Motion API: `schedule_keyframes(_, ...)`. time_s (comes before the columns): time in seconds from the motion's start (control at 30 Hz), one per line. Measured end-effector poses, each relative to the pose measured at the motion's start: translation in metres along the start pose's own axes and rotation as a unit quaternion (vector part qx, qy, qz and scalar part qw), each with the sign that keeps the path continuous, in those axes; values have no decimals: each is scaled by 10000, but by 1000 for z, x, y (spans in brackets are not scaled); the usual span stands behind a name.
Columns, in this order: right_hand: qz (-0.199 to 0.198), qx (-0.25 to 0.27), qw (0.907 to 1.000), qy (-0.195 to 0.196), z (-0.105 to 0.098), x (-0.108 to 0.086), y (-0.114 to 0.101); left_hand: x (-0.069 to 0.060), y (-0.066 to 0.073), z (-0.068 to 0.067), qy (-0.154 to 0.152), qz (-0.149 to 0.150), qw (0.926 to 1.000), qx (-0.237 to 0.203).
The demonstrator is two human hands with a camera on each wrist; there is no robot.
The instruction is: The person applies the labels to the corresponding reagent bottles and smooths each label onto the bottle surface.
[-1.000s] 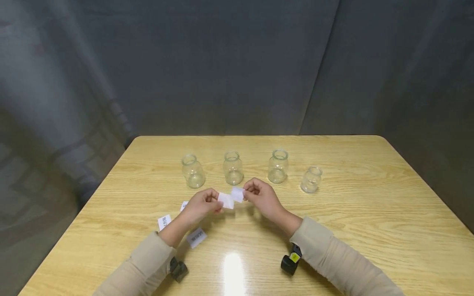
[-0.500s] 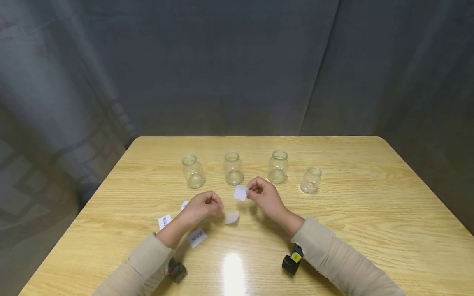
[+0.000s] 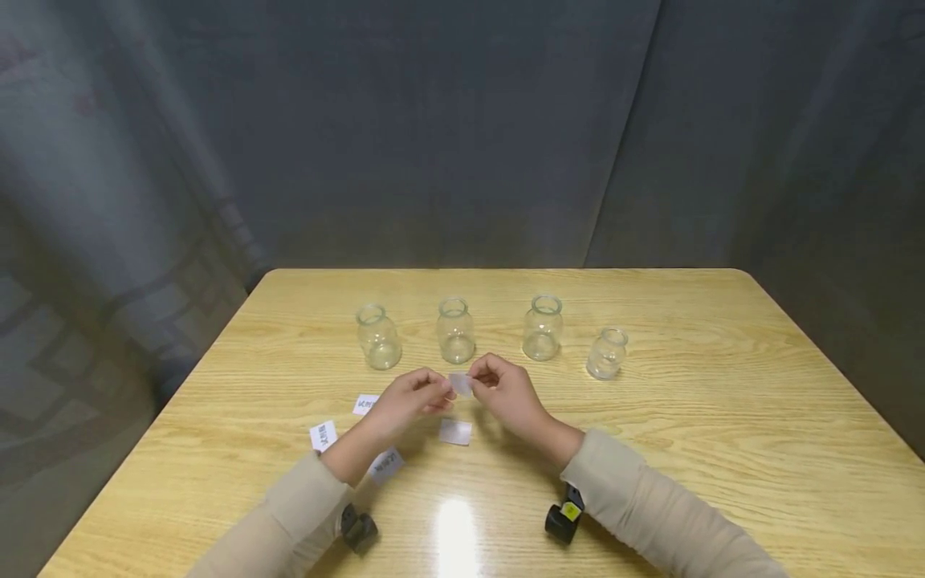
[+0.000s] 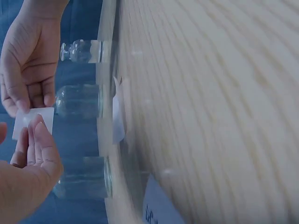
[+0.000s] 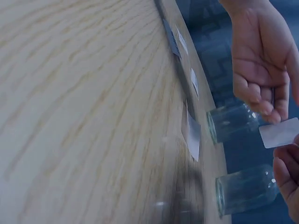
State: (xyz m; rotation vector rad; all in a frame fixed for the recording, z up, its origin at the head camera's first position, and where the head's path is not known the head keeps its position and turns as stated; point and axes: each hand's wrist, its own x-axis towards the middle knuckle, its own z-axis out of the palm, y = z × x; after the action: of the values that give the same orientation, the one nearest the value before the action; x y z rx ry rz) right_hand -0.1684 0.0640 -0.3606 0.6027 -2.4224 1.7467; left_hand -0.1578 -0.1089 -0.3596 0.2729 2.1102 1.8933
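In front of the jars, my right hand (image 3: 509, 395) pinches a small white label (image 3: 459, 384) between thumb and fingertips. My left hand (image 3: 405, 399) comes up to the label's other side. In the left wrist view its bent fingers (image 4: 43, 140) overlap the label, while the thumb stands apart at the frame's edge. The label's visible face in the right wrist view looks blank. Below the hands, a blank piece of white paper (image 3: 455, 432) lies on the table. Three white labels with dark print, one of them (image 3: 323, 435) at the far left, lie near my left forearm.
Three clear glass jars, left (image 3: 379, 341), middle (image 3: 455, 333) and right (image 3: 542, 331), stand in a row beyond the hands. A smaller glass jar (image 3: 607, 355) stands to their right. Grey curtain (image 3: 448, 144) hangs behind the wooden table (image 3: 708, 417).
My left hand has let go of the blank paper piece, which dropped to the table. Both hands have since come closer together, and the label in my right hand now meets the left fingers.
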Motion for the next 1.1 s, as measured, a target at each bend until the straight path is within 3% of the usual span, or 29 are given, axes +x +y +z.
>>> schedule_keyframes(0.13, -570, -609, 9963, -186, 1, 0, 2, 3, 1, 3, 173, -88, 9996, -186)
schedule_keyframes(0.27, -1181, -1223, 9851, -257, 3, -1, 2, 5, 2, 4, 276, -123, 9991, -312)
schedule_keyframes(0.53, -2101, -1951, 9573, -368, 6, -1, 2, 9, 4, 4, 368, -117, 9977, -560)
schedule_keyframes(0.63, -2248, -1991, 9531, -392, 6, -1, 3, 9, 4, 3, 365, -85, 9975, -603)
schedule_keyframes(0.7, -2105, -1909, 9579, -400, 6, -2, 2, 9, 3, 1, 367, -60, 9978, -545)
schedule_keyframes(0.77, -1754, -1713, 9687, -385, 6, -2, 2, 9, 1, 0, 374, -61, 9980, -499)
schedule_keyframes(0.9, -624, -937, 9930, -355, 7, 2, 3, 8, -3, -5, 272, -59, 9989, -382)
schedule_keyframes(1.0, 47, -347, 9986, -405, 8, 7, 6, 8, -5, -7, 181, -23, 9995, -245)
schedule_keyframes(1.1, 324, -29, 9983, -480, 8, 9, 7, 7, -6, -9, 179, 31, 9998, -23)
